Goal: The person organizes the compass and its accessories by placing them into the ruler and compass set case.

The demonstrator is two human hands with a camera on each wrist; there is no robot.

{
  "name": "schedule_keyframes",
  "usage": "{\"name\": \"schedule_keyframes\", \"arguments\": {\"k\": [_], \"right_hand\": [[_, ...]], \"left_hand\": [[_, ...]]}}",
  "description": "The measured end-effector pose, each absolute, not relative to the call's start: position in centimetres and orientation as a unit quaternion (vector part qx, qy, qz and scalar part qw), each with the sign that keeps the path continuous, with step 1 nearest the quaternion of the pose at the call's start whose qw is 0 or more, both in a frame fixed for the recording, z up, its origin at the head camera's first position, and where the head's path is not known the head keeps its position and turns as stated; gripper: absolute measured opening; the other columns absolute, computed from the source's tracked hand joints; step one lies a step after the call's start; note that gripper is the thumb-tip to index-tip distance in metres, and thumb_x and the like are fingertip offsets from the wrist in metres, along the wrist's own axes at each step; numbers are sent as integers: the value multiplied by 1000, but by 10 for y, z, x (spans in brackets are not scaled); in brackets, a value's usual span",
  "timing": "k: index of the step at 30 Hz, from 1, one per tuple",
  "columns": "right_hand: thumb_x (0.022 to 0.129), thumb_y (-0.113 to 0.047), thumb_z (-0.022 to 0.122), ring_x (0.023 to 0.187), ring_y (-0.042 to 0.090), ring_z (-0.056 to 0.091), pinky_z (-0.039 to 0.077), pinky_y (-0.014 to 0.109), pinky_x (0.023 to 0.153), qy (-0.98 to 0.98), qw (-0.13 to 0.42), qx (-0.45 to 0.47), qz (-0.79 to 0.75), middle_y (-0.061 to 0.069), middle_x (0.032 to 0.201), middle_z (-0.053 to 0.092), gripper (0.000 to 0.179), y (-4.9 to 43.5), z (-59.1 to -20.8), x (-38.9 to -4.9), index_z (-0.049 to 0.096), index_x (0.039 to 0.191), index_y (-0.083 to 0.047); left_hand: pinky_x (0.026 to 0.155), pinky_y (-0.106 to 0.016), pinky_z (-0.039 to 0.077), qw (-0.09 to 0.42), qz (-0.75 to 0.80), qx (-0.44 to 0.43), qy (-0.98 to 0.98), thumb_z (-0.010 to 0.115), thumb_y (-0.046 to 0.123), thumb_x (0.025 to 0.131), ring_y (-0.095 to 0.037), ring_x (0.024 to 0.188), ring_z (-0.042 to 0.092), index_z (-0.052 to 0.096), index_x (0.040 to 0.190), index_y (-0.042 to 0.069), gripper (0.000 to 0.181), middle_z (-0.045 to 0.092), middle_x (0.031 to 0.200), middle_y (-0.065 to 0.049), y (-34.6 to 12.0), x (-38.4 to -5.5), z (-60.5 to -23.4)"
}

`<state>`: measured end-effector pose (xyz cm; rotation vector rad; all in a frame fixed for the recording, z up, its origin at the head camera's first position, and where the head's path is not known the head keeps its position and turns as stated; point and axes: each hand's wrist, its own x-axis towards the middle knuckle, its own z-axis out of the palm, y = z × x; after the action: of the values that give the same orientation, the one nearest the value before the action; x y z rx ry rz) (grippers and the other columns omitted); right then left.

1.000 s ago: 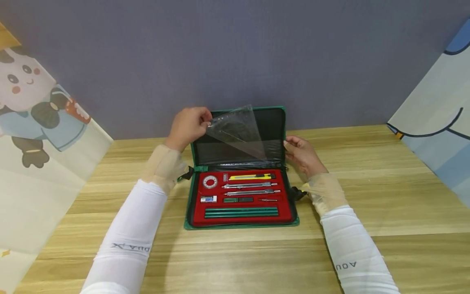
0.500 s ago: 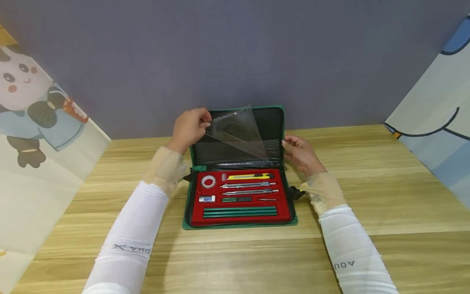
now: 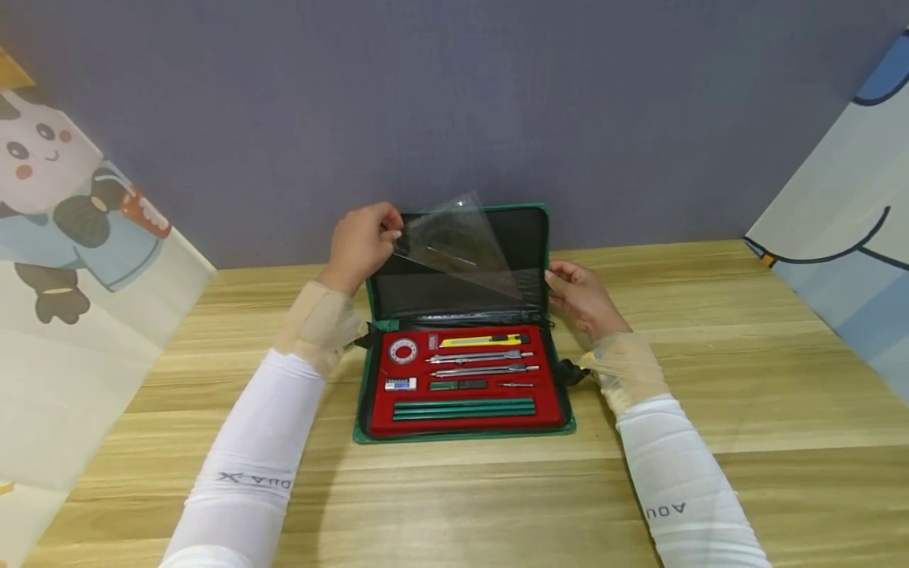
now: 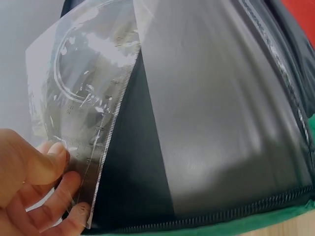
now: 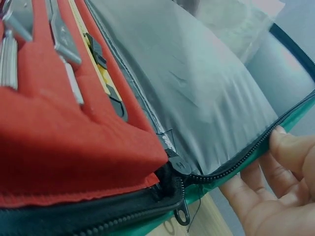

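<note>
A green zip case (image 3: 360, 430) lies unfolded on the table, its black-lined lid (image 3: 525, 244) raised at the back. My left hand (image 3: 362, 243) pinches a clear set square (image 3: 465, 244) by its left corner, in front of the lid. In the left wrist view the set square (image 4: 91, 98) carries scale marks and sits in shiny clear film, partly overlapping the lid's grey pocket (image 4: 197, 113). My right hand (image 3: 584, 296) grips the lid's right edge. The right wrist view shows the thumb (image 5: 283, 142) on the zipper edge and the fingers behind.
The red tray (image 3: 419, 406) holds a yellow cutter (image 3: 483, 341), two compasses (image 3: 483, 371), green pencils (image 3: 465, 409), an eraser (image 3: 401, 384) and a round white dial (image 3: 402, 351). A grey panel (image 3: 454, 102) rises behind the case. The wooden table (image 3: 461, 505) extends in front.
My left hand has moved slightly up and left, drawing the set square a little higher over the lid. The right hand keeps its place on the lid's edge.
</note>
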<state>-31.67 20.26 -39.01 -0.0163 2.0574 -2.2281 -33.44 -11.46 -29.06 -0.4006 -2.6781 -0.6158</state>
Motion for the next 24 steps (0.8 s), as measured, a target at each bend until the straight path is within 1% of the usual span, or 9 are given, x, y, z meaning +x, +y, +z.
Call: {"name": "schedule_keyframes", "arguments": {"k": [5,11,17,24], "right_hand": [[98,-10,49,76,3,52,48,17,65,676,57,1,-734,-8,89,52,7,203,-391,-317,52,104,-11],[97,-8,49,72,3,53,49,17,63,666,53,-1,-745,-8,85,53,9,202,-393,-317,54,98,-15],[97,-7,49,72,2,53,48,16,62,667,45,-8,-743,-9,85,54,11,203,-393,-317,55,95,-16],[97,-7,50,72,3,52,48,16,61,668,46,-5,-742,-8,84,53,8,202,-392,-316,54,96,-14]], "left_hand": [[77,-43,47,176,-228,-139,-947,61,9,90,-27,84,61,64,94,8,6,67,92,-9,-107,-335,-295],[77,-42,49,158,-232,-136,-950,59,12,92,-26,86,61,62,98,7,8,66,97,-9,-99,-333,-302],[77,-42,50,164,-226,-146,-949,59,13,93,-26,86,62,62,101,6,11,65,99,-10,-96,-331,-310],[76,-42,48,158,-201,-164,-953,59,11,93,-28,84,58,61,99,4,10,60,96,-11,-99,-331,-315]]}}
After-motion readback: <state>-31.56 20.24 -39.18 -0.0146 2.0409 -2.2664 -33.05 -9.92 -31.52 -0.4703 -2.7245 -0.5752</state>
